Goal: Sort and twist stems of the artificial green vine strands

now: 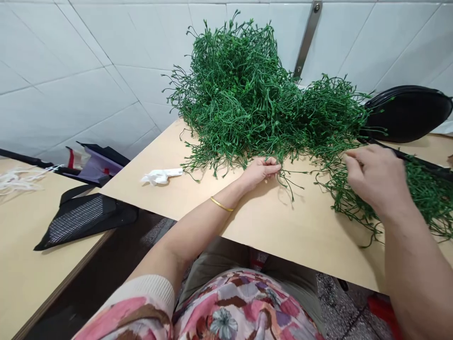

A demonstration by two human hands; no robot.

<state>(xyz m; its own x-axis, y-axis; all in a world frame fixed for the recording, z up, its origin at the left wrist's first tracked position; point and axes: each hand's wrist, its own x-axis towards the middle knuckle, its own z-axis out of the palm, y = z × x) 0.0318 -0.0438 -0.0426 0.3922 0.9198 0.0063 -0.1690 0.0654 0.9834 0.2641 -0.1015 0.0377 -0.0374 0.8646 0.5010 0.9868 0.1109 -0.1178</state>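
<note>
My left hand (262, 172) pinches a small sprig of green artificial stems (290, 182) just above the tabletop, its thin ends spreading out to the right. Over the right part of the table, my right hand (375, 177) is curled with thumb and fingers drawn together. Whatever may be between those fingertips is too small to make out. Behind both hands rises a big tangled heap of green artificial stems (244, 94). Beneath and beside my right hand spreads a lower pile of the same stems (430, 193).
A crumpled white tissue (161, 176) lies on the pale wooden table (170, 200). At the back right sits a black bag (406, 113). On the left, another table (21, 264) holds white strips (26, 180) and a folded umbrella (94, 163). A tiled wall (71, 61) stands behind.
</note>
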